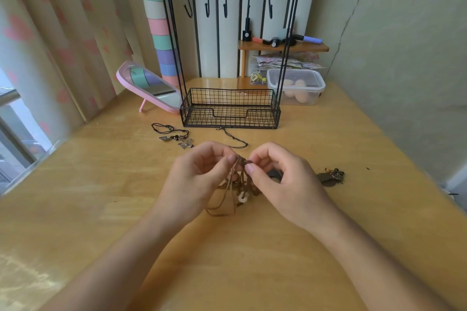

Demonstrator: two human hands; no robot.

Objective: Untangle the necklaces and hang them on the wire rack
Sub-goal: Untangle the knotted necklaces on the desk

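The light honey-yellow wooden bench [328, 209] shows faint grain. On it stands a black wire rack [230, 111] with a square-grid basket and black hooks. Brown cord necklaces [237, 184] carry a cream-white ring bead [243, 197]; black cord necklaces [174, 134] bear a silver flower charm [185, 144]. A pink-framed tilted mirror [151, 88] reflects pastel bands of a striped column [159, 30]: cream, mint, pink, lilac, blue. The cream curtain [50, 45] has pink hearts. A clear plastic box [297, 86] holds beige, egg-shaped pieces.

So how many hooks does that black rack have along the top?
5, all hanging empty from the wire rack's top bar: hooks at far left, left-centre, centre, right-centre, and far right.
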